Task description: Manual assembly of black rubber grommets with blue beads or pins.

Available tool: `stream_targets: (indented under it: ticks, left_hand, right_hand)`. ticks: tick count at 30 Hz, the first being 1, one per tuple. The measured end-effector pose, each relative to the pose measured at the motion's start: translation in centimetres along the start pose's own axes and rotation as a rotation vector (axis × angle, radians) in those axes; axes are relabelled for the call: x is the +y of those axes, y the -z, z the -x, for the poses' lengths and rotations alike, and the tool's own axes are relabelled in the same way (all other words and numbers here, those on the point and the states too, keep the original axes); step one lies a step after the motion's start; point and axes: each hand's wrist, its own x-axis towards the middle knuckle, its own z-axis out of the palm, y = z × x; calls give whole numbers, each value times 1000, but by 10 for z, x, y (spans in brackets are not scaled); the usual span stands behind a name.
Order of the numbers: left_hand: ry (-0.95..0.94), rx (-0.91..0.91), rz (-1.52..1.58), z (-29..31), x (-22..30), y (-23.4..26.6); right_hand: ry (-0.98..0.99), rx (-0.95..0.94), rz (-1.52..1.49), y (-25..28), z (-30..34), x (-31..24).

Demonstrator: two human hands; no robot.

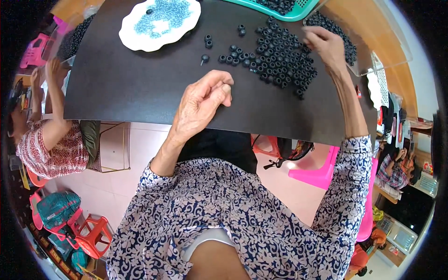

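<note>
My left hand (204,101) is held over the near edge of the dark table (140,88), its fingers curled together; whatever they may hold is hidden. My right hand (326,45) hovers at the right side of a spread of small round black pieces (282,53), each with a hole. Its fingers are bent inward, and I cannot see anything between them. One black piece with a pale stem (204,59) lies apart, beyond my left hand. A white scalloped plate (130,32) at the far left bears many tiny blue pieces (170,14) and one black piece.
A teal basket (293,17) of black pieces stands at the far edge. To the right is a clear plastic bin (368,67) with more black pieces. At the left sits another person in a red patterned top (58,149). Pink stools (315,170) stand below the table.
</note>
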Motion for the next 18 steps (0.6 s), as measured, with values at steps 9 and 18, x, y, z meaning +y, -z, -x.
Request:
stream_targets:
  ticks: [9,18]
  left_hand:
    - [-70,13,11,4,1,-2]
    - [-23,2,-6,5,6,-1]
  right_hand:
    - [642,-171,487,-79,-17,-67]
    - [896,-325,474,-96,-47,-46]
